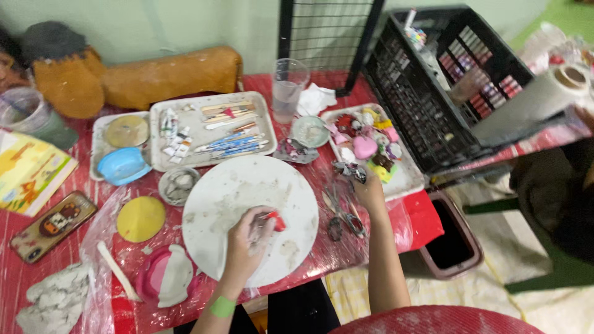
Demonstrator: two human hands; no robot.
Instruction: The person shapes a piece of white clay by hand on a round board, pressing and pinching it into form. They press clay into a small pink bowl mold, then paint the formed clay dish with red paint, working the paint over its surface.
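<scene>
A small red piece (276,221) is being gripped in the left hand (247,241), whose fingers are being curled narrowly around it, and it is being pressed against the round white board (247,185) at the table's near edge. A green band (222,306) is being worn on that wrist. The right hand (369,188) is being stretched out to the right of the board, its fingers being closed on something small and dark at the near edge of the right tray (408,179); what exactly is being pinched cannot be told. Scissors (343,213) are being left lying just below that hand, between board and tray, on the red table (427,216). Coloured clay bits, a pink heart (364,147) among them, are being kept in the right tray. Left of the board, a yellow disc (141,218) and a pink dish (162,277) are being kept close by, and a phone (52,226) is lying farther left. Behind the board, blue-handled tools (235,143) are being stored in a second tray (213,99), with a blue bowl (122,166) beside it. A clear cup (288,89) is being kept upright behind, and a black crate (427,80) is being tilted at the right.
</scene>
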